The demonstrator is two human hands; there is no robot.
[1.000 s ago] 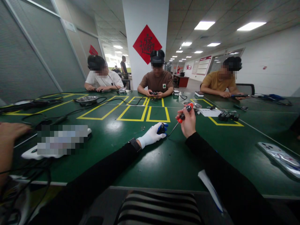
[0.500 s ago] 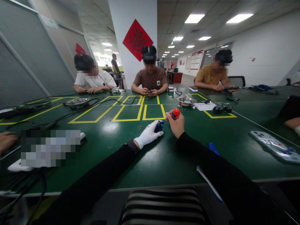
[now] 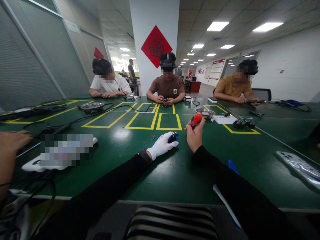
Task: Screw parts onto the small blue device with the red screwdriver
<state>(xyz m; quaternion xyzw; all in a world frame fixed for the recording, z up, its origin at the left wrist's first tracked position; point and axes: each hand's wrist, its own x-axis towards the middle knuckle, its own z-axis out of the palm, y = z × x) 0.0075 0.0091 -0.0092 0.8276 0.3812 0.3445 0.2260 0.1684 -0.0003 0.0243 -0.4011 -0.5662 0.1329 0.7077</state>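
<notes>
My left hand, in a white glove with blue on the fingers, is closed around a small black part with a shiny metal top. Its lower portion is hidden by the glove. Bare and a little to the right, my right hand grips a screwdriver by its rounded red and black handle. The screwdriver's shaft and tip cannot be made out. Both hands are just above the green table, apart from each other. Several tiny metal pieces lie beyond my left wrist.
A power strip with cables and a co-worker's hand are at left. Metal bowls, paper and black blocks lie farther back. A phone rests right. Three people sit opposite.
The view has swung slightly left, so everything appears farther right. My right hand with the screwdriver has drawn a little away from my left hand, which keeps its hold on the black part.
</notes>
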